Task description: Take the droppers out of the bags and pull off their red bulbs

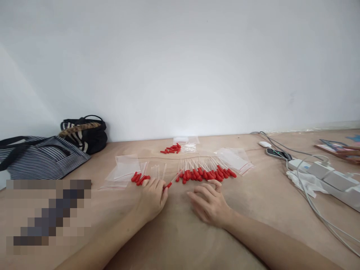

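My left hand (pixel 152 198) rests low over the table, thumb and fingers closed on a thin clear stick with a red end (pixel 169 185); the stick points up and to the right. Beside its knuckles lie a few loose red pieces (pixel 140 178) and several clear thin sticks (pixel 159 170). My right hand (pixel 212 205) hovers at the table with curled fingers apart and nothing visible in them. Just beyond it spreads a row of pale sticks with red tips (pixel 206 174), their tips toward me. Farther back sit a small heap of red pieces (pixel 172 149) and a bundle of clear sticks (pixel 189 147).
Clear zip bags lie left (pixel 126 167) and right (pixel 234 158) of the sticks. A striped bag (pixel 47 157) and a black bag (pixel 97 138) stand at left. At right are a white power strip (pixel 341 191), cables and another person's hand (pixel 353 153).
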